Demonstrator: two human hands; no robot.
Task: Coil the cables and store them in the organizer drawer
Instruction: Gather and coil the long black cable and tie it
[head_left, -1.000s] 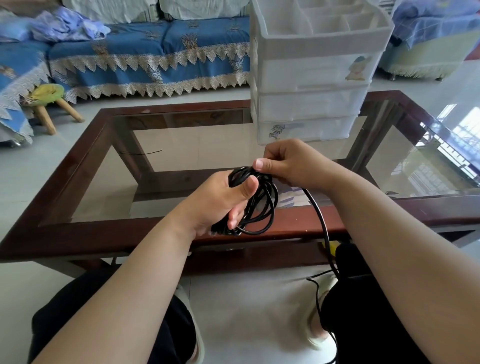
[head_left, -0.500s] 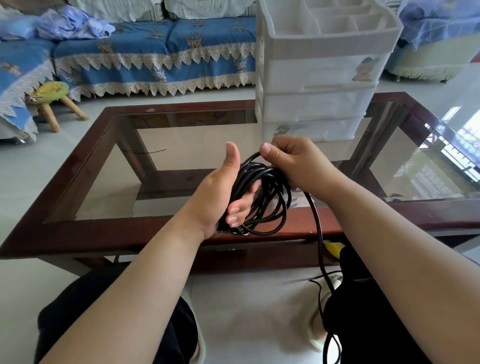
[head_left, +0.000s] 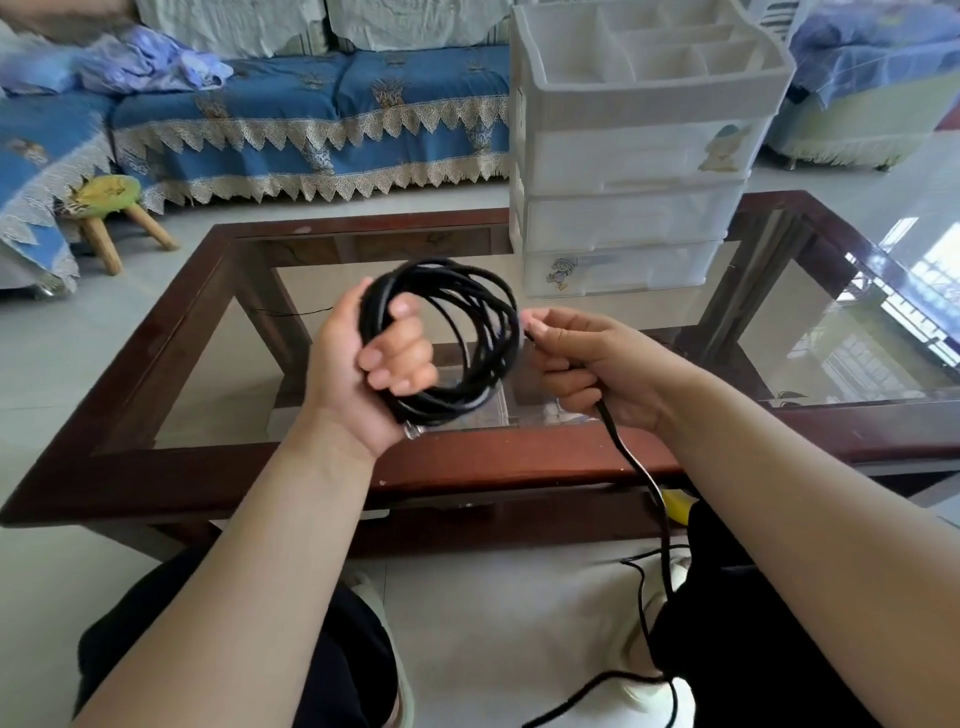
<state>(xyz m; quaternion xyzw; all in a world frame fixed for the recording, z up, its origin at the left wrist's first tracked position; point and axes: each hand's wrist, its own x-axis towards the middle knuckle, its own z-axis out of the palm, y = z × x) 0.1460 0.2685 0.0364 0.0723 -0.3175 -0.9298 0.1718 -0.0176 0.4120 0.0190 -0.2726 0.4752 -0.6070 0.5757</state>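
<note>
Glass-topped, the dark-framed table (head_left: 493, 462) carries a white organizer (head_left: 628, 171) at its far edge. Above the near edge, the left hand (head_left: 363, 364) clenches a black cable coil (head_left: 457, 338); the right hand (head_left: 587, 358) pinches the cable's loose run, which trails down to the floor.

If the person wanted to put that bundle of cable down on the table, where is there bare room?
The glass to the left of the left hand, out to the wooden frame, is bare. So is the glass right of the drawer organizer. The far middle is taken by the organizer; near the right hand loose cable hangs down.
</note>
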